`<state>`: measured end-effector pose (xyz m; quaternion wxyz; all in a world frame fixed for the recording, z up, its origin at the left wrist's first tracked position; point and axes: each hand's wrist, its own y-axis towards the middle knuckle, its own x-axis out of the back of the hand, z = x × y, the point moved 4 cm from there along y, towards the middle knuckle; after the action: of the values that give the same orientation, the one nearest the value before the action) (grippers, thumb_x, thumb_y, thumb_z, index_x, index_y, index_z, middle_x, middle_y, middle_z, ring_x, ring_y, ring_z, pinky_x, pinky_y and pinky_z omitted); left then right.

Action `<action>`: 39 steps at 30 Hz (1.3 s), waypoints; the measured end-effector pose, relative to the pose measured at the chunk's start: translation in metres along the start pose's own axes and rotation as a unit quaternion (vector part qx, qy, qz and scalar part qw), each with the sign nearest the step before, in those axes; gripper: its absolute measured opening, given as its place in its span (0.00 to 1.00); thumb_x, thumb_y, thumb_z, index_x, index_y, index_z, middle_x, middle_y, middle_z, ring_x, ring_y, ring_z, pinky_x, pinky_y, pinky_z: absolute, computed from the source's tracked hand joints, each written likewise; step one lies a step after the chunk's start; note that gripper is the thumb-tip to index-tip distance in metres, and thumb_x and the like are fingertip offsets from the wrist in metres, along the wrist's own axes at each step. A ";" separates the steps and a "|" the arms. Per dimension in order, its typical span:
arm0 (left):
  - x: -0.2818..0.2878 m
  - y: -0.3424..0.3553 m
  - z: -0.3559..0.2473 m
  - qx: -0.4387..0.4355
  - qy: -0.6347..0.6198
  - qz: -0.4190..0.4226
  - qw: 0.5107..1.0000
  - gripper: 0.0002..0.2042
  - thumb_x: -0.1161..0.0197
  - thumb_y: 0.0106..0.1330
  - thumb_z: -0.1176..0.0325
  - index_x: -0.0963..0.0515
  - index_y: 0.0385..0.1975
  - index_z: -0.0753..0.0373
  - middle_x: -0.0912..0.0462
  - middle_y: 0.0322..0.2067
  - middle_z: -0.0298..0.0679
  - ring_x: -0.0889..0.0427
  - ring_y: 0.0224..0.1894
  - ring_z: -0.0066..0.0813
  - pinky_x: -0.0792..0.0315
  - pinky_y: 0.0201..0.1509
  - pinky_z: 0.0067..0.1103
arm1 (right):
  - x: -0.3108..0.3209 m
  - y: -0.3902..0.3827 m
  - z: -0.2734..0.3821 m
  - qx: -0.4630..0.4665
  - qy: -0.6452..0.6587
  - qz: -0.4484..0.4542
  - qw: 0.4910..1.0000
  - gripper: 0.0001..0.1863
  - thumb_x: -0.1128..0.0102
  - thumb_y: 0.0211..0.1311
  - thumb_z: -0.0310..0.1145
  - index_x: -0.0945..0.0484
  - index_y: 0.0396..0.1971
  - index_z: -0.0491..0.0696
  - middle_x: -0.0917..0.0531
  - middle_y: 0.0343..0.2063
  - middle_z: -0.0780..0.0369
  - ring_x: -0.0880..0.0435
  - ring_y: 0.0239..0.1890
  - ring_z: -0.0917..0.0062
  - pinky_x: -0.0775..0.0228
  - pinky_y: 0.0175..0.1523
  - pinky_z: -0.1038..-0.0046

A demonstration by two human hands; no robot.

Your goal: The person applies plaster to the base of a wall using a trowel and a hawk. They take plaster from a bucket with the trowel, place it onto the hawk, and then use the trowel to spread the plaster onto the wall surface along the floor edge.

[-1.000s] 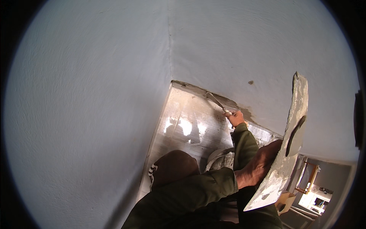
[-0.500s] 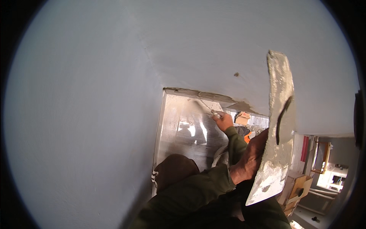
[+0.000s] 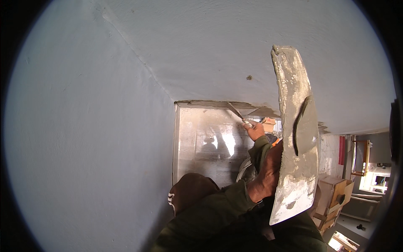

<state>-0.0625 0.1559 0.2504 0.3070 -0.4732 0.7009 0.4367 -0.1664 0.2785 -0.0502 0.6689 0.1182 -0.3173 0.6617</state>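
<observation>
My left hand (image 3: pixel 266 178) is closed behind a long, wide plastering trowel (image 3: pixel 296 176), its fingers hidden by the blade. Grey filler is smeared over the blade, with a thicker mound (image 3: pixel 308 126) partway along. Beyond it, my right hand (image 3: pixel 255 131) grips the pale handle of a putty knife (image 3: pixel 236 111). The knife's tip meets the bottom edge of the grey-blue wall (image 3: pixel 201 63), beside a rough strip of darker wet filler (image 3: pixel 262 111).
Another grey-blue wall (image 3: pixel 84 147) stands close on the left, meeting the first at a corner. Below lies a shiny grey floor (image 3: pixel 201 157). At the right are a cardboard box (image 3: pixel 329 191) and a wooden frame (image 3: pixel 360 157). A brown-clothed knee (image 3: pixel 193 191) shows low down.
The putty knife, blurred over the floor before, now has its tip at the wall's bottom edge. In the picture, the trowel has shifted left, and the view has moved too.
</observation>
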 end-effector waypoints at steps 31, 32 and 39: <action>0.008 0.005 -0.013 0.040 0.045 -0.038 0.997 0.24 0.39 0.59 0.66 0.37 0.53 0.67 0.27 0.45 0.38 0.29 0.46 0.23 0.32 0.49 0.20 | -0.063 -0.018 0.092 0.102 -0.158 0.020 0.982 0.19 0.42 0.51 0.49 0.19 0.38 0.52 0.21 0.20 0.52 0.20 0.27 0.60 0.29 0.36 0.63; 0.007 0.007 -0.014 0.029 0.052 -0.031 0.998 0.24 0.39 0.59 0.67 0.37 0.54 0.67 0.27 0.45 0.38 0.29 0.46 0.22 0.32 0.49 0.20 | -0.070 -0.014 0.085 0.125 -0.168 -0.006 0.978 0.18 0.41 0.51 0.46 0.20 0.40 0.55 0.20 0.22 0.52 0.20 0.28 0.60 0.29 0.35 0.64; 0.006 0.006 -0.020 0.034 0.058 -0.043 0.997 0.24 0.39 0.59 0.68 0.38 0.54 0.68 0.27 0.46 0.39 0.28 0.46 0.23 0.31 0.49 0.22 | -0.125 -0.010 0.102 0.061 -0.113 0.030 0.991 0.21 0.43 0.51 0.50 0.21 0.38 0.50 0.21 0.26 0.49 0.22 0.34 0.58 0.30 0.42 0.62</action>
<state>-0.0705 0.1370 0.2560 0.3003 -0.5170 0.7108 0.3705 -0.1742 0.1175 -0.0413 0.6002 0.2229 -0.3530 0.6822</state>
